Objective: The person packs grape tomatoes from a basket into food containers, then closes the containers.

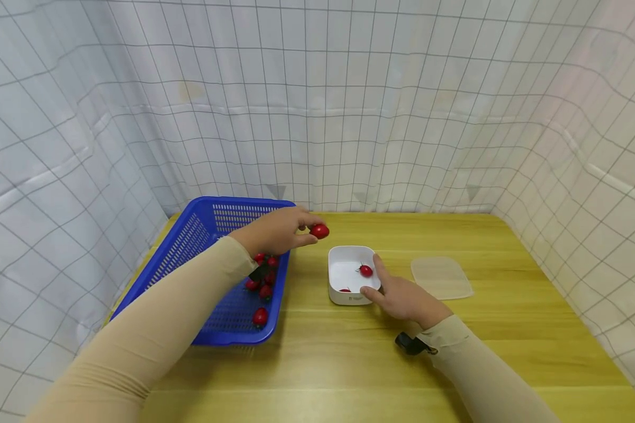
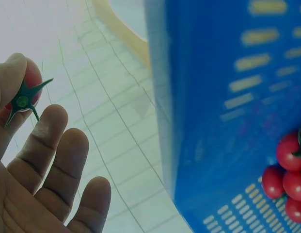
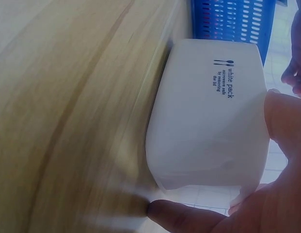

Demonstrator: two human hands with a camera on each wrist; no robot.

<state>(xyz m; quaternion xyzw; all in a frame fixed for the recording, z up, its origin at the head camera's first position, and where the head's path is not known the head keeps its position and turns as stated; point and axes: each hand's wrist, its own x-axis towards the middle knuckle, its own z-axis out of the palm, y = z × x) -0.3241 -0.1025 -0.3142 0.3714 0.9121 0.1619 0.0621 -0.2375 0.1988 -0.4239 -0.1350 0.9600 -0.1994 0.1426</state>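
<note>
My left hand (image 1: 277,229) pinches a red cherry tomato (image 1: 320,231) between thumb and finger, in the air past the basket's right rim. In the left wrist view, the tomato's green calyx (image 2: 23,101) faces the camera and the other fingers spread apart. A white square plastic container (image 1: 340,297) stands on the table with two cherry tomatoes visible inside, one being the tomato (image 1: 366,271) near its right wall. My right hand (image 1: 404,298) holds the container at its right side, thumb at the front rim. Printed lettering (image 3: 223,80) marks the container's wall.
A blue slotted basket (image 1: 159,276) at the left holds several cherry tomatoes (image 1: 266,292), partly covered by my left arm. Right of the container lies a translucent lid (image 1: 441,278) flat on the wooden table (image 1: 349,358). A white checked curtain (image 1: 338,117) closes off the back and sides.
</note>
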